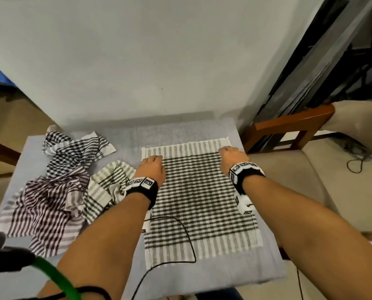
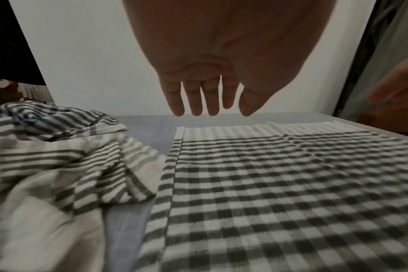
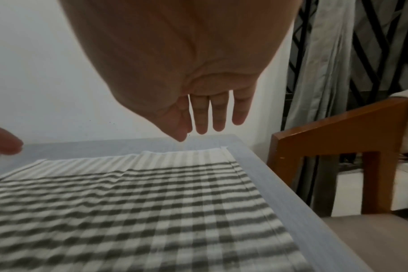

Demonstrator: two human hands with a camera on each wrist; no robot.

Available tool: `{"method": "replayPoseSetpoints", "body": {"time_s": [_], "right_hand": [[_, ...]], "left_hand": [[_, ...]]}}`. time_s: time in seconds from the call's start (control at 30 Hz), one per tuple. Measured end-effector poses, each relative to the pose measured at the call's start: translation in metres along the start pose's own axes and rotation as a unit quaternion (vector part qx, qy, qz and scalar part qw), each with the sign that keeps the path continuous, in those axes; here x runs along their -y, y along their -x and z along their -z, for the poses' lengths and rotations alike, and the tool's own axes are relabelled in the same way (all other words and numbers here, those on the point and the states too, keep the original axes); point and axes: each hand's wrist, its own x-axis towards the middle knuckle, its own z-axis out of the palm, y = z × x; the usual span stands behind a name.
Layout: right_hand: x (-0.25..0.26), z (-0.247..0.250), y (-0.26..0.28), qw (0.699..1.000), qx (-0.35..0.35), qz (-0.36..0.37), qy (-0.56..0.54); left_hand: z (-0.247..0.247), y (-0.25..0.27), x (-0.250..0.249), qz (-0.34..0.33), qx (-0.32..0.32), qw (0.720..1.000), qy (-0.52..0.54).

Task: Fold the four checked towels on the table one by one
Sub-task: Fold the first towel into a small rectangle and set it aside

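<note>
A grey-and-white checked towel (image 1: 200,200) (image 2: 280,193) (image 3: 133,211) lies spread flat on the right half of the grey table (image 1: 128,135). My left hand (image 1: 152,165) (image 2: 205,103) hovers over its far left corner with straight fingers, holding nothing. My right hand (image 1: 230,156) (image 3: 212,119) hovers over the far right corner, fingers straight and empty too. Crumpled on the left lie a black-and-white checked towel (image 1: 72,148) (image 2: 47,117), a purple striped towel (image 1: 48,208) and a grey-green checked towel (image 1: 107,187) (image 2: 70,165).
A thin black cable (image 1: 180,239) loops over the near part of the flat towel. A wooden armchair (image 1: 293,126) (image 3: 338,132) with beige cushions stands close to the table's right edge. A white wall (image 1: 159,61) rises right behind the table.
</note>
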Motion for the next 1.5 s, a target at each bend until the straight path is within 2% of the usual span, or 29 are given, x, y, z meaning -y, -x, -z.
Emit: {"method": "replayPoseSetpoints", "body": {"time_s": [0.1, 0.3, 0.47, 0.73, 0.83, 1.1, 1.23, 1.4, 1.5], "right_hand": [[-0.001, 0.006, -0.045, 0.999, 0.015, 0.019, 0.030], [-0.019, -0.008, -0.118, 0.995, 0.031, 0.028, 0.093], [-0.036, -0.011, -0.135, 0.986, 0.000, 0.014, 0.166], [-0.055, 0.002, -0.140, 0.982, 0.003, 0.022, 0.190], [-0.057, 0.010, -0.135, 0.987, -0.010, 0.019, 0.161], [-0.069, 0.044, -0.104, 0.984, -0.114, -0.024, 0.137], [-0.071, 0.050, -0.066, 0.978, -0.144, -0.017, 0.147], [-0.063, 0.038, 0.003, 0.976, -0.142, -0.003, 0.167], [-0.063, 0.025, 0.052, 0.977, -0.134, -0.002, 0.167]], "left_hand": [[-0.008, -0.032, 0.004, 0.025, 0.010, 1.000, 0.002], [-0.023, -0.085, 0.027, 0.081, 0.077, 0.993, -0.039], [-0.019, -0.100, 0.038, 0.086, 0.032, 0.992, -0.090], [-0.009, -0.108, 0.055, 0.130, 0.049, 0.986, -0.087], [-0.003, -0.109, 0.051, 0.137, 0.038, 0.987, -0.070], [0.033, -0.099, 0.045, 0.074, -0.061, 0.995, 0.026], [0.049, -0.066, 0.049, 0.032, -0.071, 0.996, 0.031], [0.060, -0.002, 0.052, -0.003, -0.085, 0.996, 0.008], [0.055, 0.044, 0.053, -0.018, -0.070, 0.997, -0.012]]}}
